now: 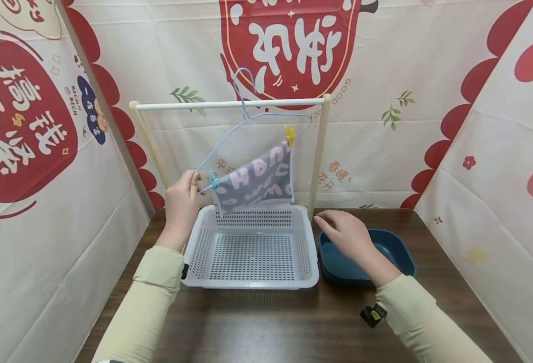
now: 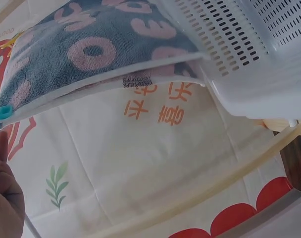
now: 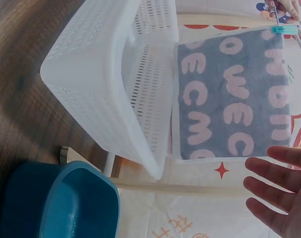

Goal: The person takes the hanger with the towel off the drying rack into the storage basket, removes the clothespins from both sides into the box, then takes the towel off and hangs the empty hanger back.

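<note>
My left hand (image 1: 182,199) grips the lower left corner of a light blue wire hanger (image 1: 223,143), which tilts down toward that hand. A grey towel (image 1: 257,179) with pink letters hangs from the hanger. A teal clothespin (image 1: 213,180) holds its left end beside my left fingers, and a yellow clothespin (image 1: 289,135) its right end. The hanger's hook rises above the white rod (image 1: 180,106); whether it rests on the rod I cannot tell. My right hand (image 1: 345,233) is held over the near left part of the blue basin (image 1: 391,247), fingers relaxed around nothing. In the right wrist view, its fingers (image 3: 274,173) are spread.
A white perforated basket (image 1: 250,285) stands on the brown wooden table (image 1: 257,327) below the towel. The rack's wooden right post (image 1: 319,156) rises behind the basket's right side. Printed cloth walls (image 1: 488,166) enclose the back and both sides. A small black object (image 1: 373,315) sits at the right sleeve.
</note>
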{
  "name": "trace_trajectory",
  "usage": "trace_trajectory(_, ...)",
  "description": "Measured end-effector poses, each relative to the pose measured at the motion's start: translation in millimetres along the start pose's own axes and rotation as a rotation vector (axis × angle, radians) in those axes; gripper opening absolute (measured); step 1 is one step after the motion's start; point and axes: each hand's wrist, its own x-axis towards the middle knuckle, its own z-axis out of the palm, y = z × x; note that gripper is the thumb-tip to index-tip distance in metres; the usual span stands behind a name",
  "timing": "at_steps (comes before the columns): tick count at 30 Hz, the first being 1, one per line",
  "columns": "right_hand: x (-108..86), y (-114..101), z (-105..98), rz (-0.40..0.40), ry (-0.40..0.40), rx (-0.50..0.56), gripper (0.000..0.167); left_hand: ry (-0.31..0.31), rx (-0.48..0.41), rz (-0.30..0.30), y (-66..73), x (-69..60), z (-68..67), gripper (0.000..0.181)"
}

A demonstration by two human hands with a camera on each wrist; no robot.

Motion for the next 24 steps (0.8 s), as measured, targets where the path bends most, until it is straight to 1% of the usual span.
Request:
trace_trajectory(6, 0.3, -3.2, 0.7, -0.015, 0.062, 0.020, 0.033, 0.067, 0.021, 0.021, -1.9, -4.2, -17.3, 0.026)
trace_trajectory(10, 0.6, -4.9, -1.7, -0.035, 0.094, 0.033, 0.029, 0.090, 0.016, 0.024, -3.4, -7.2, -27.9, 0.027)
trace_trajectory(15, 1.1, -7.2, -3.3, -0.051, 0.104, 0.045, 0.029, 0.087, 0.010, 0.024, -5.1, -13.1, -38.8, 0.024)
trace_trajectory(19, 0.0, -7.9, -1.6, -0.064, 0.100, 0.047, 0.029, 0.081, 0.020, 0.036, -3.7, -21.1, -47.0, 0.021)
trace_trajectory(24, -0.4, -9.7, 1.6, -0.096, 0.119, 0.053, 0.027, 0.086, 0.016, 0.043, -1.5, -31.1, -55.7, 0.017)
